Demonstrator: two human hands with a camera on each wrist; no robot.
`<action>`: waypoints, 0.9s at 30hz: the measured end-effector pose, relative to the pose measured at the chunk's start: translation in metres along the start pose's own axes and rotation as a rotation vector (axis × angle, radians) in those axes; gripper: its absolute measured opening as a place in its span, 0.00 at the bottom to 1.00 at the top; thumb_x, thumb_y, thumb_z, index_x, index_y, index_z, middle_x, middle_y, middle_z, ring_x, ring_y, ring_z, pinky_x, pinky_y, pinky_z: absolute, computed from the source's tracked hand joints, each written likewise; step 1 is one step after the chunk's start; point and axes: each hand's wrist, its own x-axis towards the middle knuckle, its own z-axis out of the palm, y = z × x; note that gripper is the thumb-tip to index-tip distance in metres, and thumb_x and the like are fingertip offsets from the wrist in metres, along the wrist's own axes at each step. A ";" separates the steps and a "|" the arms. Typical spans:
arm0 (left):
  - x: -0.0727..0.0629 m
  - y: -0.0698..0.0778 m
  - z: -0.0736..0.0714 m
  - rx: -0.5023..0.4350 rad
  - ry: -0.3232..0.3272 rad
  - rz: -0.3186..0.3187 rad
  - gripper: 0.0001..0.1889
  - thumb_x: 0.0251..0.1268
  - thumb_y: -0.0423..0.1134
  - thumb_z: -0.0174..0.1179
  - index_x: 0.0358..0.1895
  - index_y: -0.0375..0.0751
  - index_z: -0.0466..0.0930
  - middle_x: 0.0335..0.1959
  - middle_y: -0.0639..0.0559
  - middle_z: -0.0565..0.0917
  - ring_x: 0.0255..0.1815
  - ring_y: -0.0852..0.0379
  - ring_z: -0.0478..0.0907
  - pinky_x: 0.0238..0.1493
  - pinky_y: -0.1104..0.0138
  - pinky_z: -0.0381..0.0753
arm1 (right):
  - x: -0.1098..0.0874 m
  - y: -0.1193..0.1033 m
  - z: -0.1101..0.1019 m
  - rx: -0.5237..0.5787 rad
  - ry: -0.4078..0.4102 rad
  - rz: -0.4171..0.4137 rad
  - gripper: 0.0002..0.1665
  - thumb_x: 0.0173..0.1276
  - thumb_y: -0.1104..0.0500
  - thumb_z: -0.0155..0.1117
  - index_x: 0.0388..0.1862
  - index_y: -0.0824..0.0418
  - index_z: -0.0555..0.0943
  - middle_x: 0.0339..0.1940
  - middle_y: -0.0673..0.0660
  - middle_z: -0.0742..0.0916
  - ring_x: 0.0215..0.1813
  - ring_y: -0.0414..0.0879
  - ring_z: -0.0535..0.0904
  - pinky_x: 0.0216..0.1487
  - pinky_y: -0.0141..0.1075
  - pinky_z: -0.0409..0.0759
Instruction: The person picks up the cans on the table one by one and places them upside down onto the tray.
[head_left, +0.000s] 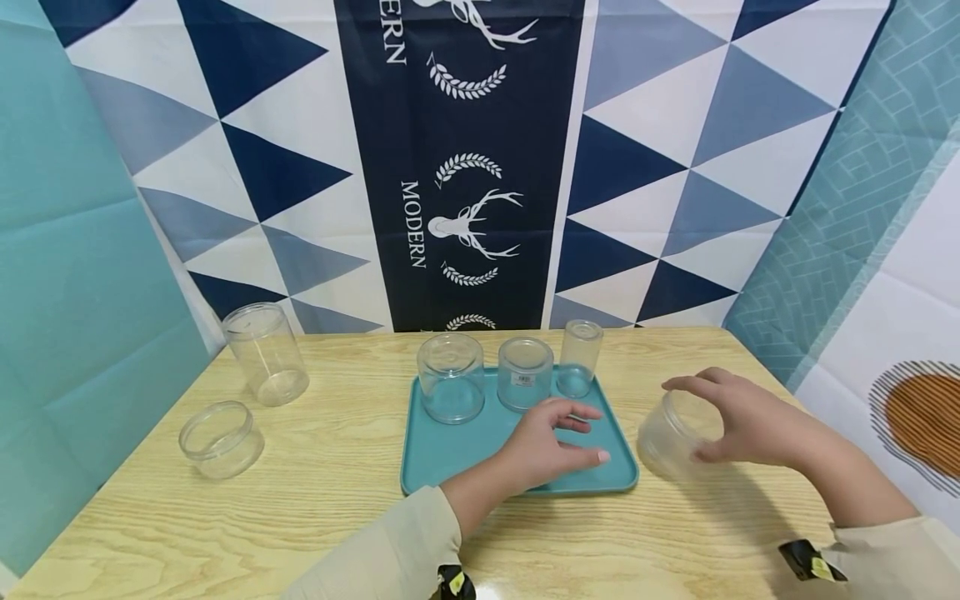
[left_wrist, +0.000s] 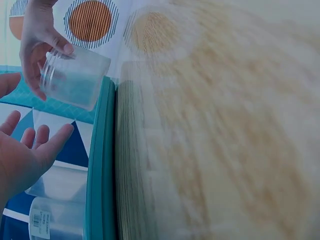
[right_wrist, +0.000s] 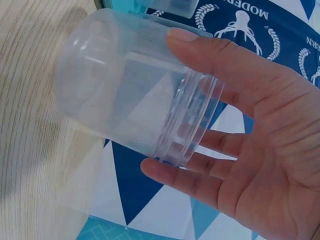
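Three clear jars [head_left: 525, 377] stand on the turquoise tray [head_left: 457, 462]; beside it, your right hand [head_left: 750, 421] grips a tilted jar [head_left: 662, 437] by its rim [right_wrist: 187, 122], likely for control; your left hand [head_left: 543, 446], fingers parted, holds nothing

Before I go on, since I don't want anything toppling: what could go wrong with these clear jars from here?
The right hand grips the held jar near its rim end, so it might slip.
The left hand is over the tray, near the labelled jar, and could nudge it.
The slim jar at the tray's back right could tip if bumped.
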 end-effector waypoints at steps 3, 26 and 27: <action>-0.001 0.001 0.000 0.004 0.003 0.000 0.20 0.55 0.35 0.72 0.52 0.47 0.83 0.52 0.60 0.76 0.51 0.63 0.78 0.43 0.72 0.81 | 0.000 0.000 -0.001 -0.002 0.022 0.003 0.47 0.41 0.51 0.84 0.63 0.58 0.75 0.50 0.63 0.80 0.47 0.56 0.79 0.40 0.47 0.80; -0.006 0.003 -0.023 -0.405 0.021 -0.083 0.19 0.61 0.27 0.64 0.57 0.35 0.78 0.52 0.47 0.79 0.50 0.53 0.79 0.47 0.56 0.84 | 0.005 -0.026 -0.007 0.124 0.207 -0.150 0.49 0.40 0.56 0.86 0.64 0.55 0.72 0.56 0.58 0.77 0.51 0.56 0.76 0.30 0.32 0.82; -0.007 0.004 -0.024 -0.447 0.020 -0.092 0.19 0.62 0.26 0.63 0.57 0.34 0.77 0.52 0.45 0.78 0.50 0.52 0.79 0.47 0.55 0.84 | 0.005 -0.028 -0.007 0.130 0.213 -0.160 0.49 0.40 0.56 0.86 0.64 0.55 0.72 0.56 0.58 0.77 0.51 0.56 0.76 0.31 0.32 0.82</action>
